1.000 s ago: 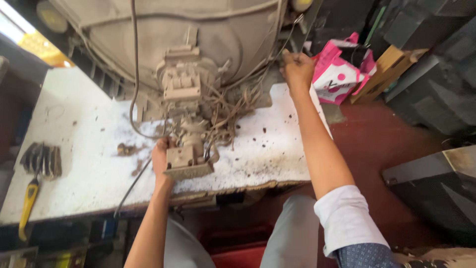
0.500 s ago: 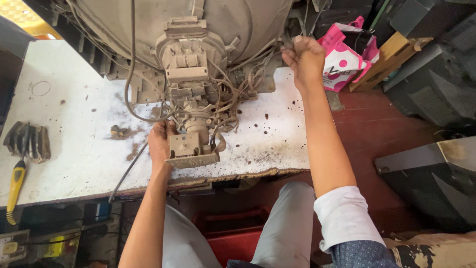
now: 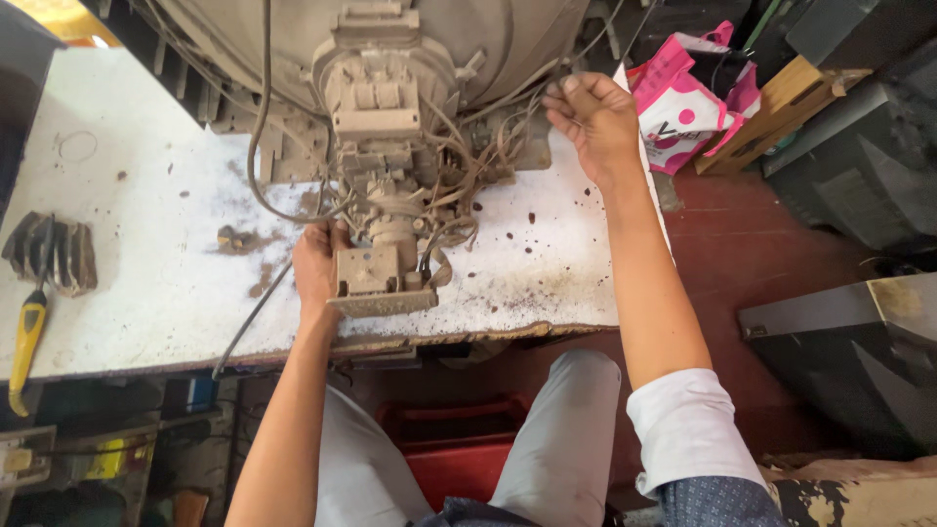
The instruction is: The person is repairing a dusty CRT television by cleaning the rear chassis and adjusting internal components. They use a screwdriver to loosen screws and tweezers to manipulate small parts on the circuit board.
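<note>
A dusty old picture tube (image 3: 293,59) lies on a white worktable (image 3: 146,283), its neck pointing toward me. A small dust-caked circuit board (image 3: 376,283) sits on the end of the neck, and my left hand (image 3: 314,268) grips its left side. My right hand (image 3: 595,117) is raised at the tube's right side, fingers pinched on a bundle of dusty wires (image 3: 508,127). More tangled wires (image 3: 459,195) hang around the neck.
A yellow-handled tool (image 3: 27,342) and a dark ribbed part (image 3: 54,256) lie at the table's left. A pink spotted bag (image 3: 688,98) stands at the right edge, with dark casings (image 3: 849,361) on the red floor. A red crate (image 3: 459,459) sits between my knees.
The view has drawn closer to the tube. My right hand has come slightly down and in along the wires; my left hand stays on the neck board.
</note>
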### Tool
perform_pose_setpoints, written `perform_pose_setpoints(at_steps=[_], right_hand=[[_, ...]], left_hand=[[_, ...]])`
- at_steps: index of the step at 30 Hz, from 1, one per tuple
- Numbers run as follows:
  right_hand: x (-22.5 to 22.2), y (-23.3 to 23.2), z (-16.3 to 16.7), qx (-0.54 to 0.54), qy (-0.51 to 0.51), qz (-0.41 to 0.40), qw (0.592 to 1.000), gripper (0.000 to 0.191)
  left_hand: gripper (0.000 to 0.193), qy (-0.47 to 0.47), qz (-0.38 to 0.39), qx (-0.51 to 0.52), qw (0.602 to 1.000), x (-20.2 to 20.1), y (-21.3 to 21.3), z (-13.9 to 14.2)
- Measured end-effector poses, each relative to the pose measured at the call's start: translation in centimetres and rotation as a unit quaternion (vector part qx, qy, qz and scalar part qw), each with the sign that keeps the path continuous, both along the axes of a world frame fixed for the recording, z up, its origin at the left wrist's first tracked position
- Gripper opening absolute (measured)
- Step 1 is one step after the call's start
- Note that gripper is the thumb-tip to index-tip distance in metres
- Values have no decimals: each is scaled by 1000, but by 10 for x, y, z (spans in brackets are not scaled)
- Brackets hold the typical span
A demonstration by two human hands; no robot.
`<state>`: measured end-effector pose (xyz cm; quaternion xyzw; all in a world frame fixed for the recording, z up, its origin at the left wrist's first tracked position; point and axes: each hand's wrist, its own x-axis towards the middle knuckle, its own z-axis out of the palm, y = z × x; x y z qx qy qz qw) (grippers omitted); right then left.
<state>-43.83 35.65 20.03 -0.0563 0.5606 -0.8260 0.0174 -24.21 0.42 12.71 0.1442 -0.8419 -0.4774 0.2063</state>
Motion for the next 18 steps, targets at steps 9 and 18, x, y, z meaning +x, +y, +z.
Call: perform_pose_setpoints(at_steps=[9, 18], right_hand=[[40, -19, -28, 324, 70, -56, 942, 20], [79, -45, -45, 258, 26, -44, 965, 13]], left_hand=[[30, 15, 7, -21, 1000, -5, -6, -18], [29, 6, 12, 7, 1000, -2, -3, -13]])
